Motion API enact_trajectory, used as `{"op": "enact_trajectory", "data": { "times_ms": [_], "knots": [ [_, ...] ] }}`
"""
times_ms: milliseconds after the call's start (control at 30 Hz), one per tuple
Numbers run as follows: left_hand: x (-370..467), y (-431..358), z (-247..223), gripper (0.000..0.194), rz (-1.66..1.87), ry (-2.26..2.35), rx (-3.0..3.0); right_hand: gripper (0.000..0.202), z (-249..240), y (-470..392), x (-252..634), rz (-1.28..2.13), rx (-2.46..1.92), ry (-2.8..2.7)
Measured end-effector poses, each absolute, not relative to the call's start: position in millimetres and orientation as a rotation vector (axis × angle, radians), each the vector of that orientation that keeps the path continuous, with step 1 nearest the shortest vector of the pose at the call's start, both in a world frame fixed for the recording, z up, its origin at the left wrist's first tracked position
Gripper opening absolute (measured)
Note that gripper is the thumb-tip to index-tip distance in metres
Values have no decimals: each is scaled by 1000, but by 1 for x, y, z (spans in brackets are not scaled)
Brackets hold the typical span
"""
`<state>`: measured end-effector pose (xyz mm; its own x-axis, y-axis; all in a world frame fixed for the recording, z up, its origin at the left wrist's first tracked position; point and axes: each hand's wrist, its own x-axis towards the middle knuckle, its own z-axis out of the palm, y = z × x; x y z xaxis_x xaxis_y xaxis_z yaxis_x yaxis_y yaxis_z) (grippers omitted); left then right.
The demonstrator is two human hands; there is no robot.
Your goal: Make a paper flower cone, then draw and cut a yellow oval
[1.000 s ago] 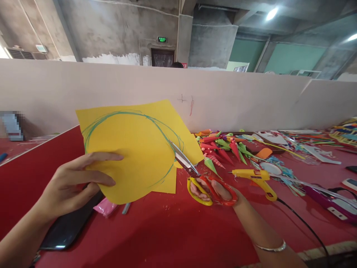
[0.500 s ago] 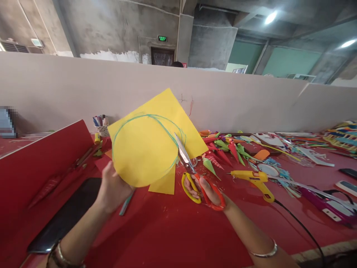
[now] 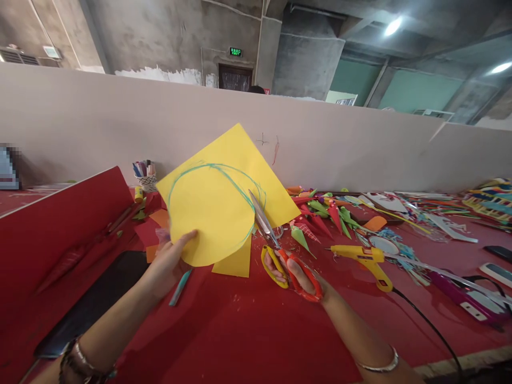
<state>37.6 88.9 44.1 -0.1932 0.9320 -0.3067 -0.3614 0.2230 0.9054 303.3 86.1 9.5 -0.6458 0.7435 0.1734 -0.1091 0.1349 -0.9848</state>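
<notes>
red table | glue gun right | paper cones behind | black tablet lower left | pen cup upper left

A yellow paper sheet marked with a green circle stands tilted above the red table, its lower edge already cut round, the steel blades of red-and-yellow-handled scissors biting its right edge.
</notes>
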Motion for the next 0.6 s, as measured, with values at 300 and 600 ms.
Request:
{"op": "enact_trajectory", "data": {
  "times_ms": [300,600],
  "knots": [
    [29,93,28,22,1503,1296,1130,44,12,83,306,1567,-682,-1779],
    [25,91,39,30,1698,1512,1258,56,25,75,307,1542,-715,-1805]
  ]
}}
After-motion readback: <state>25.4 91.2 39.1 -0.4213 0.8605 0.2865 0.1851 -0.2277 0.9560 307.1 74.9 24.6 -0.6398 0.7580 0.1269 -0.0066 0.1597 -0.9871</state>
